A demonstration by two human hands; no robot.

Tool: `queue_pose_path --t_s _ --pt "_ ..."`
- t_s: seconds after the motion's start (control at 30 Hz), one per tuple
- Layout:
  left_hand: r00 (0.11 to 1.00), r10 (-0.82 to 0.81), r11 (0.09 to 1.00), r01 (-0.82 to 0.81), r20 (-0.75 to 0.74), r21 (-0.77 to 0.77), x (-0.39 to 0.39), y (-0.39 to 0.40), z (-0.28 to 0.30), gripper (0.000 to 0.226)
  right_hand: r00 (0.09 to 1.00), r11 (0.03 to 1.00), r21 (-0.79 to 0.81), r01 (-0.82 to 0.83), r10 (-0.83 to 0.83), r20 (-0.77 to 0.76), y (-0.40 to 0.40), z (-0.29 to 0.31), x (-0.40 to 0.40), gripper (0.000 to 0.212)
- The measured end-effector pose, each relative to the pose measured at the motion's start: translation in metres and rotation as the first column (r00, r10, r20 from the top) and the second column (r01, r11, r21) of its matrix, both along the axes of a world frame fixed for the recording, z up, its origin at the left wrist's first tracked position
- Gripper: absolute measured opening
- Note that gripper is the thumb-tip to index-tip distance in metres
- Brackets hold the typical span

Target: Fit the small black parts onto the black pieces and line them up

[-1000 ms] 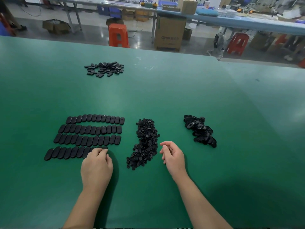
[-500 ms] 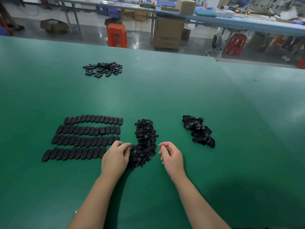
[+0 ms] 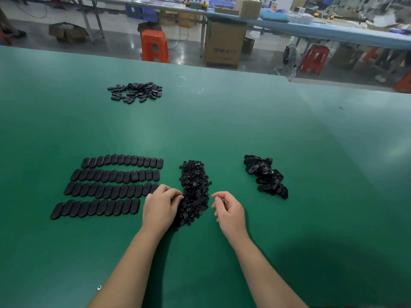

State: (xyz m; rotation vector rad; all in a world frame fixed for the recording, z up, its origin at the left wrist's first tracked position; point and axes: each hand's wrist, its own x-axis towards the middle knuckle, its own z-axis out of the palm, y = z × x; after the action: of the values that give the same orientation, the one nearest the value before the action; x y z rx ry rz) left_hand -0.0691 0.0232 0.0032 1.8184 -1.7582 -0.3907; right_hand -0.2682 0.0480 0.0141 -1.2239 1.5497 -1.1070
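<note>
Four rows of oval black pieces point(image 3: 115, 174) lie side by side on the green table at the left. A long pile of small black parts point(image 3: 194, 185) sits in the middle. My left hand point(image 3: 161, 205) is at the pile's left edge, its curled fingertips in among the small parts; whether it pinches one is hidden. To the right of the pile, my right hand point(image 3: 226, 210) rests on the table with fingers loosely curled and nothing visible in it. A heap of loose black pieces point(image 3: 265, 176) lies further right.
Another scattered group of black pieces point(image 3: 135, 92) lies far back on the left. The green table point(image 3: 222, 121) ends at its far edge, with orange stools point(image 3: 154, 46), a cardboard box point(image 3: 223, 44) and work benches beyond.
My left hand has left the end of the bottom row and moved right to the pile of small parts. My right hand has barely moved.
</note>
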Motion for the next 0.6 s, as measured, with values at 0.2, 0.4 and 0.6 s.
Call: queue_pose_path --t_s 0.2,0.4,0.6 --pt "0.997 0.01 1.0 -0.011 -0.074 -0.009 -0.001 0.0 0.002 0.007 1.0 1.0 -0.002 -0.001 0.001 -0.012 -0.001 0.0 0.0 0.023" --pt "0.967 0.077 0.997 -0.082 -0.245 -0.01 -0.014 0.001 0.004 0.01 1.0 1.0 -0.004 -0.003 0.003 -0.018 -0.002 0.0 0.0 0.024" --pt "0.934 0.136 0.989 -0.148 -0.331 -0.011 -0.025 0.0 0.003 0.011 0.999 1.0 -0.005 -0.008 0.008 -0.046 -0.002 -0.002 0.0 0.025"
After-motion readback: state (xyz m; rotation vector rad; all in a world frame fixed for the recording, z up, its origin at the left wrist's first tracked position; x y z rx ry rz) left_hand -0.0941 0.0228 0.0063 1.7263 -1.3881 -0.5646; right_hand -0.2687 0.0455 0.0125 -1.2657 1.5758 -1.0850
